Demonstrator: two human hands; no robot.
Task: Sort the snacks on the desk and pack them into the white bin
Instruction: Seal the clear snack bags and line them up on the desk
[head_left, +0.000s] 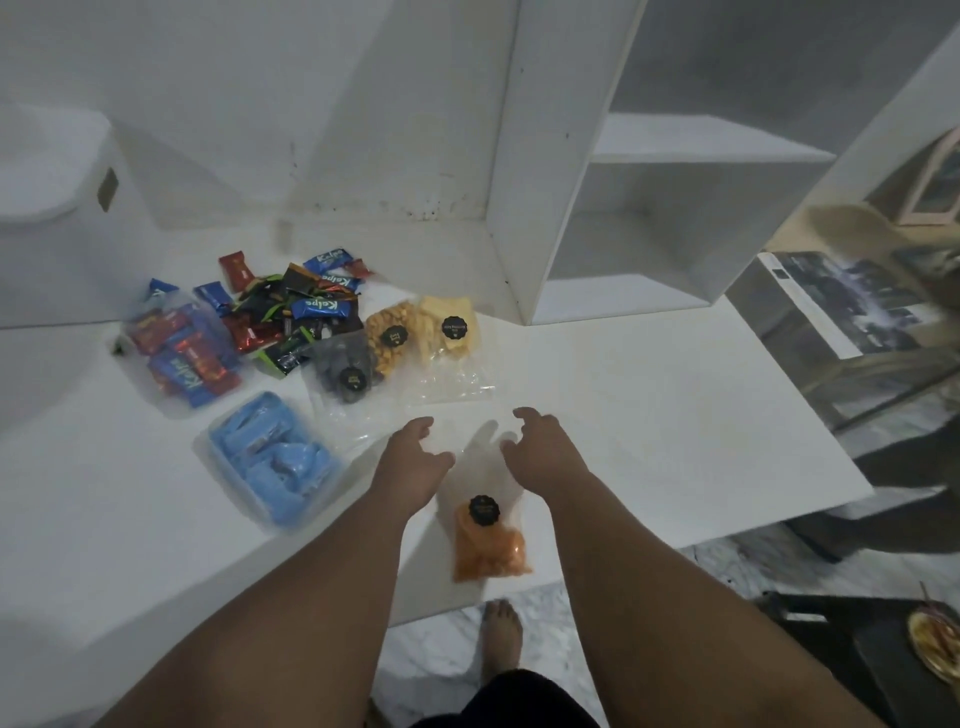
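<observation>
Person's left hand (415, 457) and right hand (543, 449) are hovering, fingers (423, 423) half-curled, grip impossible to tell, flanking the clear plastic bag of orange snacks (491, 545) lying between them on the white surface (649, 415), probably squaring it for sorting.

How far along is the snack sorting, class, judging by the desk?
Done: blue packets and some bars look grouped in clear bags. In hand: the left hand and right hand flank the orange snack bag; grip unclear. Left: the loose pile and sticker bags lie on the desk, nothing visibly binned yet.
</observation>
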